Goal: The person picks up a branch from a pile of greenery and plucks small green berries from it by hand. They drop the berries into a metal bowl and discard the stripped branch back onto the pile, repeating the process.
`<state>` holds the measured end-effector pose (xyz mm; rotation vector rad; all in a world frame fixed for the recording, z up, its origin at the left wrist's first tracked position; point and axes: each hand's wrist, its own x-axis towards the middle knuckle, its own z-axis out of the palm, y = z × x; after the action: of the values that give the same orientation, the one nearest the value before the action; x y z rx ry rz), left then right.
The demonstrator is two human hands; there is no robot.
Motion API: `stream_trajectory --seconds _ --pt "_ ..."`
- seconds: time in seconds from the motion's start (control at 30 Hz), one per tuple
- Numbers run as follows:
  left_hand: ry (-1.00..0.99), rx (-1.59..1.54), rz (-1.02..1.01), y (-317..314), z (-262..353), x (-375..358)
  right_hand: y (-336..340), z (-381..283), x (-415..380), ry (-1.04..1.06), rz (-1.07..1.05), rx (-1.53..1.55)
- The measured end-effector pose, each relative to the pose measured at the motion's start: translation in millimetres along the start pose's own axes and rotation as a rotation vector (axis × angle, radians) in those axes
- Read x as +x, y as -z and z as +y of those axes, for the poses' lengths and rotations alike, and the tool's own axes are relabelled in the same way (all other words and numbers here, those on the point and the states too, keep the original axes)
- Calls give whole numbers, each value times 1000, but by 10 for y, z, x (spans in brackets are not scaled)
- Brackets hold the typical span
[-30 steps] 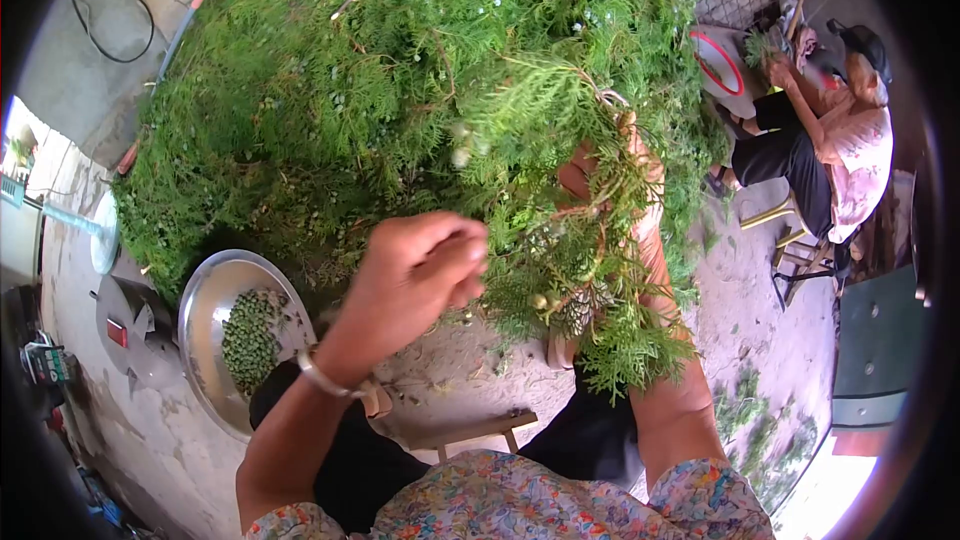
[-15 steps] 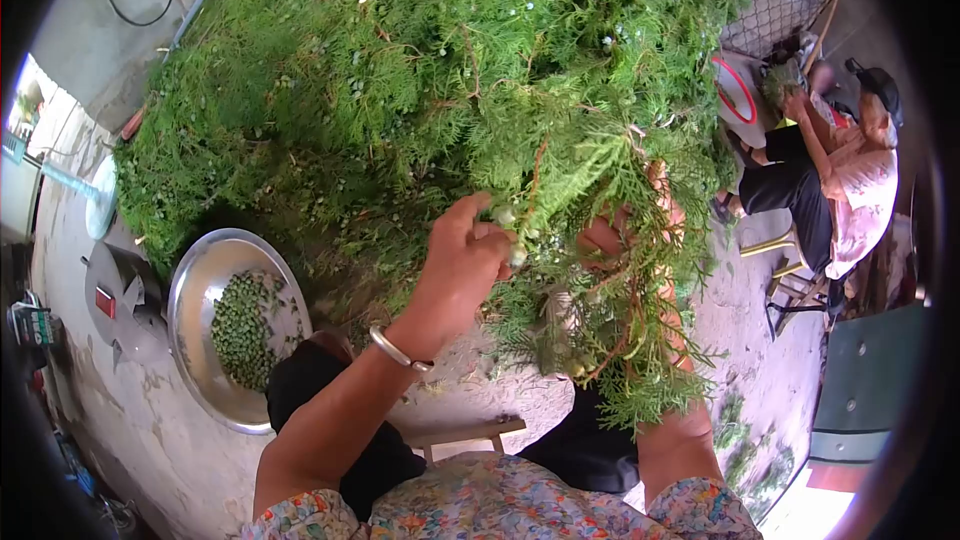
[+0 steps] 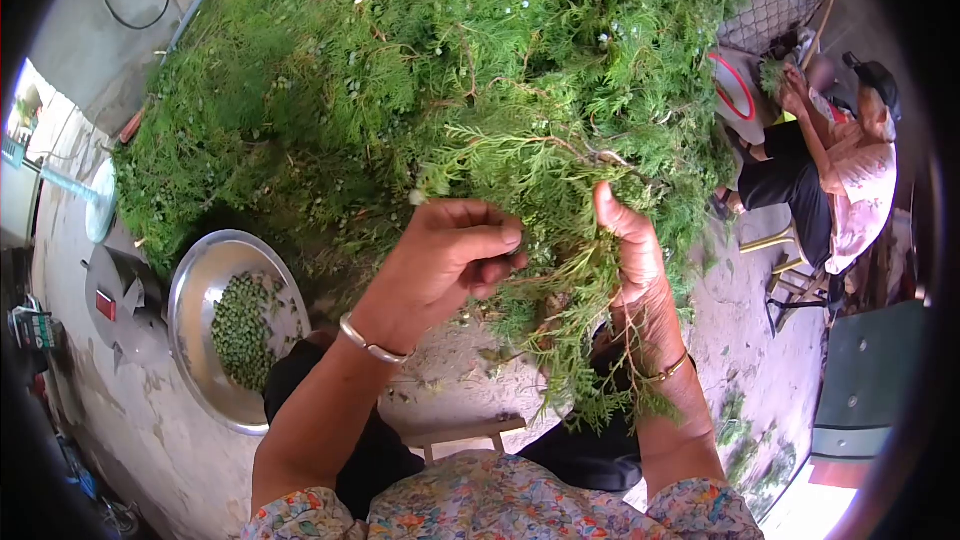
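My right hand [image 3: 635, 250] is wrapped round a leafy green conifer branch [image 3: 575, 305] with flat, scaly sprays; its thumb points up and the curled fingers are partly behind the foliage. Sprigs hang down over my right wrist. Just left of the branch, my left hand [image 3: 440, 250] is closed, thumb pressed against curled fingers. Something small and dark shows at its fingertips, too little to name. A wide metal basin [image 3: 185, 315] stands by my left knee, with many small green cones [image 3: 243, 330] inside.
A big heap of cut conifer branches [image 3: 350, 90] fills the space ahead. At right, another person [image 3: 850, 175] sits handling greenery beside a red-rimmed container [image 3: 735, 90]. A fan [image 3: 100, 202] stands far left; a green box [image 3: 865, 380] is at lower right.
My left hand has drawn back a little, down and left, and its fingers have closed. The branch has turned and shifted, uncovering my right thumb and wrist.
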<state>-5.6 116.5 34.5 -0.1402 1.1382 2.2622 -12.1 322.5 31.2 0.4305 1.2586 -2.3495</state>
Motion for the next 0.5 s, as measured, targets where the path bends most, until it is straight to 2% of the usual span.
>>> stream_trajectory --seconds 0.03,0.13,0.2,0.27,0.3,0.4,0.43,0.47,0.5 --pt "-1 -7 -1 8 9 -22 -3 0 4 -55 2 -13" --pt "-65 -38 67 -9 8 -74 -111 13 -27 -53 -71 7" --pt "-60 -19 103 -47 65 -104 -58 38 -5 -44 -48 -52" --pt "-119 198 51 -33 99 -122 -112 71 -31 54 -109 7" --pt "-119 261 101 -80 113 -142 -131 83 -35 102 -140 38" --pt "-125 343 84 -46 43 -125 -160 87 -9 60 -141 215" --pt "-182 396 72 -63 46 -130 -24 92 41 51 -331 221" --pt "-180 394 71 -67 65 -139 66 168 117 50 -328 222" --pt "-192 488 28 -64 96 -150 157 245 190 19 -441 359"
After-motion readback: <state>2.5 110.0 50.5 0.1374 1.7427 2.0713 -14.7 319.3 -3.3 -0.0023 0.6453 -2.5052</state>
